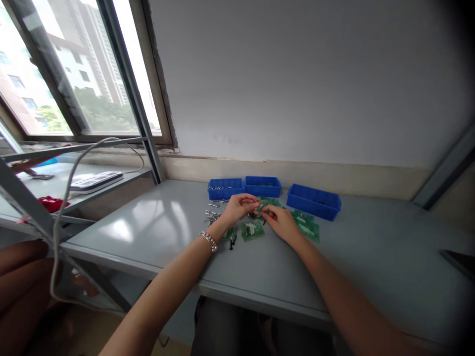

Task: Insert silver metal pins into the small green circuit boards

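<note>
My left hand [237, 207], a bead bracelet on its wrist, and my right hand [279, 219] meet over the grey table [156, 222]. Both pinch a small green circuit board [261, 206] between their fingertips. More green circuit boards lie under and around the hands, one [251, 230] just below them and others [307, 226] to the right. Small metal pin parts [212, 213] are scattered left of my left hand.
Three blue plastic bins [225, 188], [262, 186], [313, 200] stand in a row behind the hands, near the wall. A shelf with a white device [95, 180] and a red item [52, 202] is at left, with a grey cable [63, 207] hanging. A window is behind.
</note>
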Demonstrator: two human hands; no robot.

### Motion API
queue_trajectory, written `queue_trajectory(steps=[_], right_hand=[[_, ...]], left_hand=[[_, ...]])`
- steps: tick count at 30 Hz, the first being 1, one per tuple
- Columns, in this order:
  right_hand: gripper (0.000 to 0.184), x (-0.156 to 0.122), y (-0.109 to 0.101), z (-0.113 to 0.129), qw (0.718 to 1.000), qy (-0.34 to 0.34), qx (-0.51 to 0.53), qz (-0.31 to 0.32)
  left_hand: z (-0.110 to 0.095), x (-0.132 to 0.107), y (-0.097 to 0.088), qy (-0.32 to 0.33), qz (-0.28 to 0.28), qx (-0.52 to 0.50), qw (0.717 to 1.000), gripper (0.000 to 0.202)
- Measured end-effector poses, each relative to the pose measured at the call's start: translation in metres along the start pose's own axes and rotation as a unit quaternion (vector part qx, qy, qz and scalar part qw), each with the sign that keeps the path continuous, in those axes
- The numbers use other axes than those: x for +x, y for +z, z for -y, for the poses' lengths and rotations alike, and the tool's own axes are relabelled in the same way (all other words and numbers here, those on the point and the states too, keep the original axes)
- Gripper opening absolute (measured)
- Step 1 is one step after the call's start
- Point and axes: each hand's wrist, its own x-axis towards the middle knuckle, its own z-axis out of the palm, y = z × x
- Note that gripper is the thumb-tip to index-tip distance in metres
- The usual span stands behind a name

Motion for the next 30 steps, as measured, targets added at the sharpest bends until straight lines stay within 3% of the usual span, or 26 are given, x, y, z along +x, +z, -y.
queue_trajectory(steps=[6,11,13,16,21,26,30], right_hand=[[0.014,0.001,-0.001,0.0,1.0,0.004,0.002,-0.001],[0.014,0.0,-0.001,0.0,1.0,0.012,0.004,0.0],[0.014,0.0,-0.001,0.0,1.0,0.016,0.01,-0.001],[0.014,0.0,-0.001,-0.001,1.0,0.016,0.012,-0.003],[0.014,0.0,-0.001,-0.002,1.0,0.021,0.008,0.002],[0.014,0.0,0.0,-0.002,1.0,0.022,0.002,0.003],[0.014,0.0,0.0,-0.003,1.0,0.023,0.004,0.007]], left_hand=[[-0.002,0.001,-0.004,0.023,-0.029,0.078,0.996,0.03],[-0.001,0.003,-0.008,0.018,-0.017,0.077,0.997,0.029],[-0.002,0.005,-0.013,0.023,-0.035,0.067,0.997,0.029],[-0.006,0.01,-0.028,0.041,-0.131,0.05,0.989,0.029],[-0.01,0.017,-0.065,0.06,-0.32,0.007,0.946,0.034],[-0.004,0.017,-0.09,0.059,-0.403,-0.007,0.913,0.032],[0.003,0.018,-0.099,0.049,-0.432,-0.004,0.9,0.031]])
